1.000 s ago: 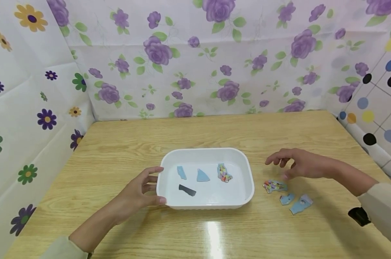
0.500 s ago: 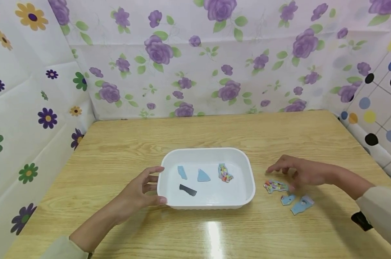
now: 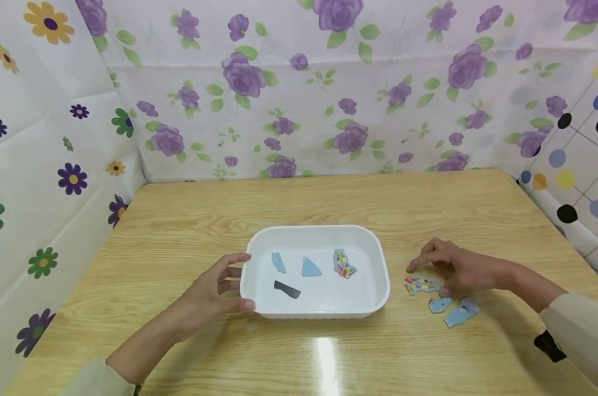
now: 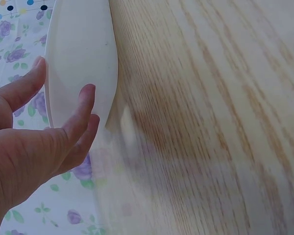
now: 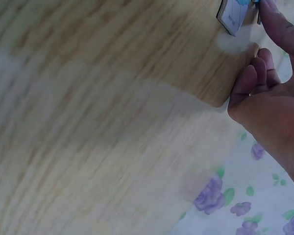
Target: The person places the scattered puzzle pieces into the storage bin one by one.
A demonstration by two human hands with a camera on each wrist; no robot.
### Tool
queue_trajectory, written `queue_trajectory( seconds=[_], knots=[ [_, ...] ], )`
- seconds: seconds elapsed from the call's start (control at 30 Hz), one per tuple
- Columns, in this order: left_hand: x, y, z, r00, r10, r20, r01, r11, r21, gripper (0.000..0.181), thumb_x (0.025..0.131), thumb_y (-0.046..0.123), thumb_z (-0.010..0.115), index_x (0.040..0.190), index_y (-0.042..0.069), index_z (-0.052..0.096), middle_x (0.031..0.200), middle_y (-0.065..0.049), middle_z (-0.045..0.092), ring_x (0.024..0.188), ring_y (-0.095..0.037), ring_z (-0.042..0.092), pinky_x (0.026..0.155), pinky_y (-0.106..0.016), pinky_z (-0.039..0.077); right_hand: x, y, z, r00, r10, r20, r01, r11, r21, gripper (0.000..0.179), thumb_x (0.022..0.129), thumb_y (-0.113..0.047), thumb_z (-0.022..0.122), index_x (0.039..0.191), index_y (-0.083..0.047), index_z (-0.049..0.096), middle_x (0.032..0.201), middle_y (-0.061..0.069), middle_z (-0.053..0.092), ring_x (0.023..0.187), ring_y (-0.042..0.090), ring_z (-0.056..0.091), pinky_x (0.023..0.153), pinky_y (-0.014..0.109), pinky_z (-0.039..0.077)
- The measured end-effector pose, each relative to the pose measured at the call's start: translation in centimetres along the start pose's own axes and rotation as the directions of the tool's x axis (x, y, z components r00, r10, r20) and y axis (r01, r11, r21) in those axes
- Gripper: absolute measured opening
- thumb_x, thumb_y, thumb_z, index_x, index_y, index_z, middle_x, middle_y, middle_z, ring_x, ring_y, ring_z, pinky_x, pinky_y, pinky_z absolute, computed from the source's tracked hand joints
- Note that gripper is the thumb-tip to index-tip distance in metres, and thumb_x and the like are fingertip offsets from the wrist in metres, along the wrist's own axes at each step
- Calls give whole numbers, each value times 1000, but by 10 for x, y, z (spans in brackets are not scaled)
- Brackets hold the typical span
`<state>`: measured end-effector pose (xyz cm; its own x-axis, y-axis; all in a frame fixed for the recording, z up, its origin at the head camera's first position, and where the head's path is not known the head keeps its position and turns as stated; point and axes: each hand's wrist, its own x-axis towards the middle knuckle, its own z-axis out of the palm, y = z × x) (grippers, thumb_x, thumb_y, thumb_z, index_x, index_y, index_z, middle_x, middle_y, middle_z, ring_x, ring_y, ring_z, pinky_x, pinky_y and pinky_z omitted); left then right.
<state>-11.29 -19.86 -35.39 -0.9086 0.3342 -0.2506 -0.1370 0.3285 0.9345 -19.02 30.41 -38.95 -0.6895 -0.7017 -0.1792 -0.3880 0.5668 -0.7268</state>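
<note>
In the head view my left hand holds the left end of a white plastic tray, its index fingertip and thumb at the rim. The left wrist view shows other fingers bent beside the tray's outer wall. To the right of the tray, my right hand pinches a multicoloured puzzle piece lying on the table, index fingertip at its left end and thumb at its right. Close below the thumb lie a small blue piece and a longer blue piece.
Inside the tray lie two plain blue pieces, one a strip and one a triangle, a dark strip and a multicoloured piece. A black object sits by the right sleeve. Flowered sheets stand behind the wooden table.
My right hand has come down toward the multicoloured piece, and its index finger and thumb have closed in on the piece's ends. My left hand and the tray have stayed put.
</note>
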Motion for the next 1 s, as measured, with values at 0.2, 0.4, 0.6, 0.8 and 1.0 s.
queue_trajectory(
  seconds=[0.2, 0.4, 0.6, 0.8, 1.0],
  knots=[
    [-1, 0, 0, 1000, -4, -2, 4, 1000, -4, 88, 75, 14, 83, 146, 16, 32, 138, -18, 45, 126, -35, 47, 94, -43, 49, 0, 1, -1, 1000, -3, 28, 3, 1000, 2, 56, 74, -16, 80, 126, -25, 63, 115, 10, 43, 101, 31, 26, 79, 39, 29],
    [-1, 1, 0, 1000, 1, -5, -1, 1000, 3, 88, 75, 17, 83, 146, 15, 32, 138, -18, 45, 126, -35, 47, 94, -44, 48, 3, 0, 1, 999, -47, 25, 48, 998, -40, 61, 72, -8, 79, 128, -26, 62, 111, 11, 42, 100, 31, 25, 78, 41, 27],
    [0, 0, 0, 1000, -1, -1, 1, 1000, 5, 87, 75, 16, 83, 146, 16, 32, 138, -19, 45, 126, -36, 47, 94, -43, 48, 3, 0, 3, 996, -87, 22, 89, 994, -68, 63, 73, -8, 79, 131, -25, 60, 110, 11, 43, 98, 30, 25, 77, 41, 26],
    [0, 1, 0, 1000, -3, -3, 3, 1000, 7, 87, 76, 17, 83, 146, 16, 31, 137, -19, 45, 127, -36, 46, 95, -43, 48, 3, 0, 3, 997, -72, 14, 73, 995, -71, 61, 73, -6, 79, 127, -27, 63, 112, 9, 41, 97, 30, 25, 77, 41, 27],
    [0, 1, 0, 1000, -9, -2, 9, 1000, 7, 87, 76, 16, 83, 146, 17, 31, 138, -19, 45, 128, -36, 46, 94, -43, 48, 3, 0, 3, 999, -48, 11, 49, 997, -65, 56, 75, -12, 79, 126, -29, 63, 114, 6, 41, 99, 30, 26, 79, 41, 29]
  ],
)
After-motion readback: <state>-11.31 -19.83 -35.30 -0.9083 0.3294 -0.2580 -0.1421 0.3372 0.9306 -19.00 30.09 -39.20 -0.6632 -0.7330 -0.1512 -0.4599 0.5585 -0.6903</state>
